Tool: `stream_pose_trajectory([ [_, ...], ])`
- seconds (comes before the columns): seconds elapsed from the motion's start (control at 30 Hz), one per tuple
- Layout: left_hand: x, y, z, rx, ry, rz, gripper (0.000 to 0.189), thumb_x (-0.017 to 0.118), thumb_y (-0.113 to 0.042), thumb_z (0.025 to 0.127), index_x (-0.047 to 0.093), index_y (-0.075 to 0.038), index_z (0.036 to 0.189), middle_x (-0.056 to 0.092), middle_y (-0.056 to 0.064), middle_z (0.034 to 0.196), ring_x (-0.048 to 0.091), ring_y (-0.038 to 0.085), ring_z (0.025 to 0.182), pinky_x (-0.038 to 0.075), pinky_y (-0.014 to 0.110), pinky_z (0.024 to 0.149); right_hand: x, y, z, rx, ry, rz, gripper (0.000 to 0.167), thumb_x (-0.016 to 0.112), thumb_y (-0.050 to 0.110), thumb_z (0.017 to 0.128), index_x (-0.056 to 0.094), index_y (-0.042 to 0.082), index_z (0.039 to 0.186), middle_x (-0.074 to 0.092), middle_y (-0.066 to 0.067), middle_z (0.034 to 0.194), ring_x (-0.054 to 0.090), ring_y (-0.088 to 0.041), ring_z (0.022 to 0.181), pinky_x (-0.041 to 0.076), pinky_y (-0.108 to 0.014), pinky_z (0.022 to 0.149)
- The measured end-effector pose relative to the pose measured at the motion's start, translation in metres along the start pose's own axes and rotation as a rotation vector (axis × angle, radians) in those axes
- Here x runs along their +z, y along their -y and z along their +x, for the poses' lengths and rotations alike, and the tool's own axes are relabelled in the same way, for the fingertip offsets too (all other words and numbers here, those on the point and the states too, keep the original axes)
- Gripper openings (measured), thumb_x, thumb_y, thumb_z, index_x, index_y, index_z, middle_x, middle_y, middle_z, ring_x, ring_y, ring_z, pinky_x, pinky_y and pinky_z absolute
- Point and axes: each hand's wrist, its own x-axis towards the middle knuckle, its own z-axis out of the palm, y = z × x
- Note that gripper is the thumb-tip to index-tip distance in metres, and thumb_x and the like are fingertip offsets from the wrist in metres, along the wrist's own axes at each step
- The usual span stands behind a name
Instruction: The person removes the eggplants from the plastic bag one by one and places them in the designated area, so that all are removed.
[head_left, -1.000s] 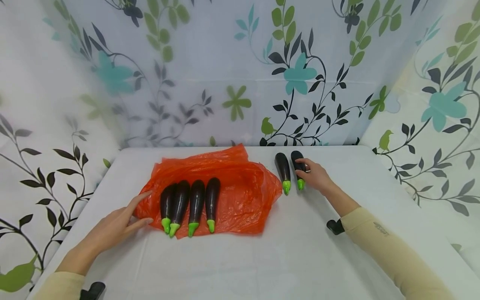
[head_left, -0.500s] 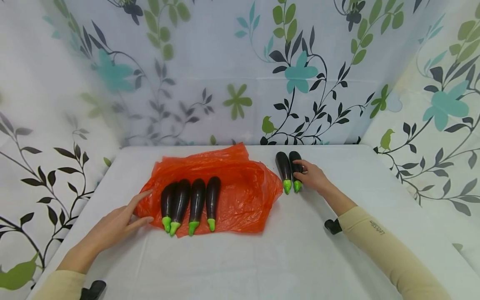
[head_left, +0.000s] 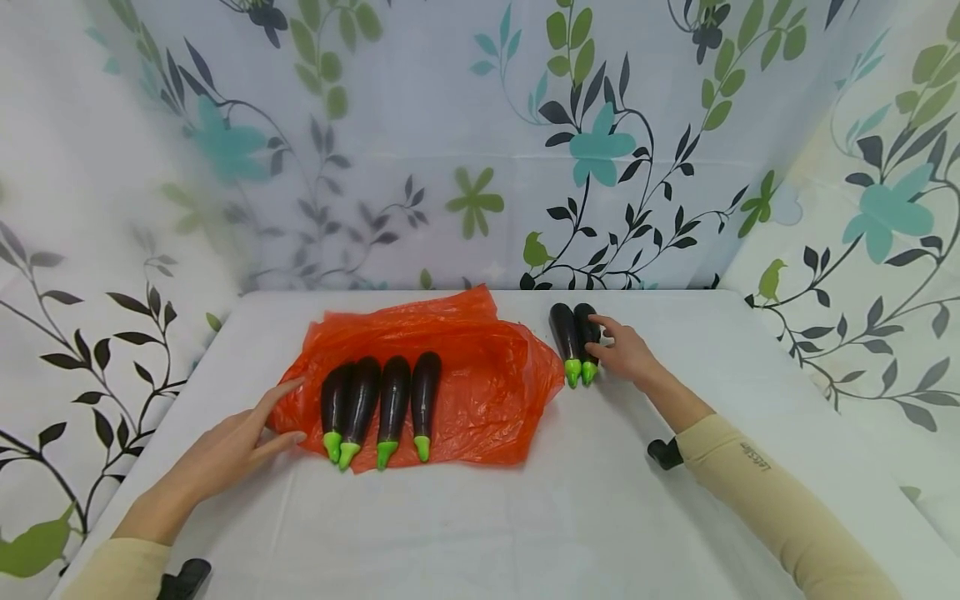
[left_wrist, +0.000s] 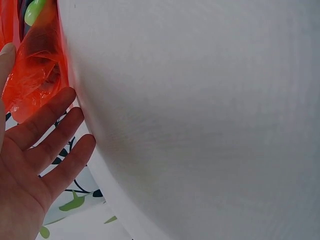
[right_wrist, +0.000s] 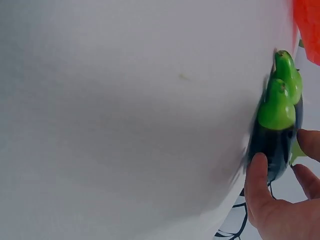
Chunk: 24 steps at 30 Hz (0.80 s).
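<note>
Several dark eggplants with bright green caps lie in two groups. A row of them, with one eggplant (head_left: 425, 392) at its right end, rests on a crumpled orange-red plastic bag (head_left: 480, 400). Beyond the bag's right edge, two more lie side by side: a left eggplant (head_left: 564, 333) and a right eggplant (head_left: 587, 325). My right hand (head_left: 626, 354) holds the right one, thumb on the near side and fingers on the far side; its green cap (right_wrist: 276, 107) shows in the right wrist view. My left hand (head_left: 228, 450) touches the bag's left edge, fingers spread and straight.
The white table (head_left: 420, 533) ends at a patterned curtain (head_left: 472, 167) with leaves and flowers, which hangs behind and at both sides. Dark straps sit at both wrists, one strap piece (head_left: 663, 454) under the right forearm.
My right hand has shifted the right eggplant leftward, so it now lies right beside its neighbour. The left hand, the bag and the row on it have stayed in place.
</note>
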Motion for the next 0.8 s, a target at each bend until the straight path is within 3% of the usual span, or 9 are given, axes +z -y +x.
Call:
stream_pose_trajectory([
  [0.37,-0.001,-0.001,0.001,-0.007,0.011,-0.003,0.08,0.068,-0.041,0.09,0.022,-0.019,0.152,0.045,-0.003,0.068,0.044,0.011,0.062,0.039,0.031,0.058,-0.013,0.017,-0.015,0.017,-0.091,0.122,0.066,0.054,0.028,0.101,0.021,0.013,0.156,0.029,-0.027,0.151,0.041,-0.041,0.133,0.04,-0.055,0.101],
  [0.6,0.0,-0.001,0.0,-0.001,0.005,-0.008,0.08,0.068,-0.04,0.091,0.022,-0.019,0.152,0.045,-0.004,0.067,0.044,0.009,0.061,0.039,0.03,0.058,-0.017,0.05,-0.04,0.009,-0.112,0.285,0.07,0.056,0.036,0.1,0.018,0.019,0.157,0.026,-0.017,0.157,0.035,-0.036,0.139,0.035,-0.054,0.105],
  [0.8,0.0,-0.001,0.001,-0.008,0.011,-0.004,0.081,0.069,-0.04,0.09,0.021,-0.02,0.152,0.044,-0.003,0.067,0.044,0.01,0.061,0.039,0.031,0.058,-0.009,0.076,-0.062,-0.045,-0.091,0.339,0.069,0.058,0.038,0.098,0.023,0.021,0.156,0.029,-0.014,0.155,0.035,-0.035,0.139,0.038,-0.055,0.102],
])
